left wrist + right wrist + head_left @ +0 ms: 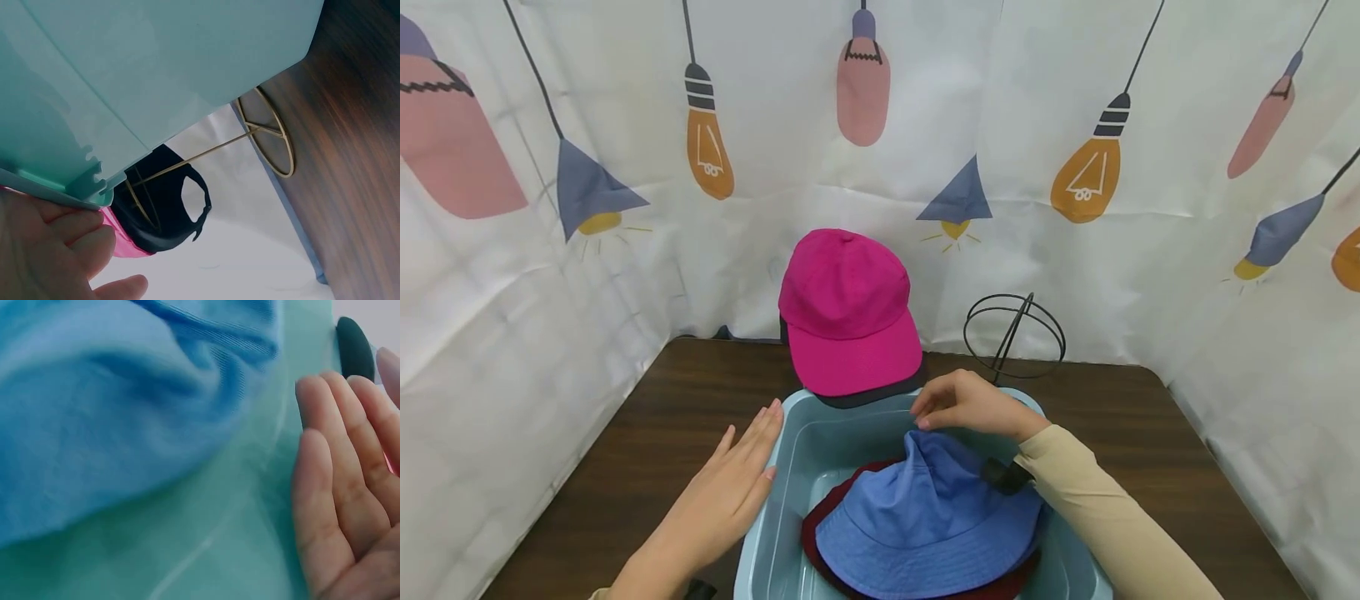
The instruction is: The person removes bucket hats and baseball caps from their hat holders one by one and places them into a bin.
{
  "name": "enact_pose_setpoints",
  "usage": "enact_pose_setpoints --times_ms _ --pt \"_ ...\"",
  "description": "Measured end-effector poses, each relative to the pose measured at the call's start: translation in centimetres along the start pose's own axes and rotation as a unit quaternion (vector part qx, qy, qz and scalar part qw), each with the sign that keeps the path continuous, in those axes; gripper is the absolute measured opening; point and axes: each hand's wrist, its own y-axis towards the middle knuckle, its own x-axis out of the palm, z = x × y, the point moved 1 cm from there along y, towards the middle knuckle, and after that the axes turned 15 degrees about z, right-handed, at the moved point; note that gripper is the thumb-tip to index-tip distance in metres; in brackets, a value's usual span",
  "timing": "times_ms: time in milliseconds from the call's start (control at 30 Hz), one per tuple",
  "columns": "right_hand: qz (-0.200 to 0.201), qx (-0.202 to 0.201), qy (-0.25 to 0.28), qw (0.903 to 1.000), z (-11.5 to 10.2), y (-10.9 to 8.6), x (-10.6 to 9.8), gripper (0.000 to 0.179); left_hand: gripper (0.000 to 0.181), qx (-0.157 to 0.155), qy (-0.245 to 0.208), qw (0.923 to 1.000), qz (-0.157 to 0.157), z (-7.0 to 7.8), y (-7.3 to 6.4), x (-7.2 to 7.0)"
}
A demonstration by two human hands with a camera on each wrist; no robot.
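A light blue plastic tub (pixel 831 421) stands on the table, holding a blue bucket hat (pixel 925 521) on top of a dark red hat (pixel 812 533). My left hand (pixel 730 492) lies along the tub's left rim, fingers straight; the left wrist view shows its fingertips at that rim. Over the tub's far side, just above the crown of the blue hat, is my right hand (pixel 973 407), its fingers loosely bent around nothing. In the right wrist view, the right hand (pixel 350 487) appears beside the blue hat (pixel 112 425), apart from it.
Behind the tub, a pink cap (pixel 850 292) with a dark underside sits on a wire stand (pixel 212 149). Another black wire stand (pixel 1011 333) is at the back right. A white curtain (pixel 760 250) printed with lamps surrounds the brown wooden table (pixel 625 467).
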Motion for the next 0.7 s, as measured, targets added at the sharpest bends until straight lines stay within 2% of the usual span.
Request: enact_pose_setpoints --times_ms 167,433,600,700 --pt "0.006 0.001 -0.002 1.0 -0.3 0.3 -0.8 0.018 0.059 0.0 0.007 1.0 -0.001 0.1 0.2 0.0" --pt "0.048 -0.002 -0.009 0.9988 -1.4 1.7 -2.0 0.017 0.058 -0.003 0.012 0.9999 -0.01 0.2 0.3 0.2" --pt "0.087 -0.009 -0.025 0.9958 -2.9 3.0 -3.5 0.02 0.059 0.001 0.016 0.9999 -0.005 0.2 0.3 0.1" --pt "0.111 -0.013 -0.055 0.9923 -3.7 3.7 -4.4 0.02 0.059 0.002 0.018 0.9998 -0.002 0.1 0.3 0.0"
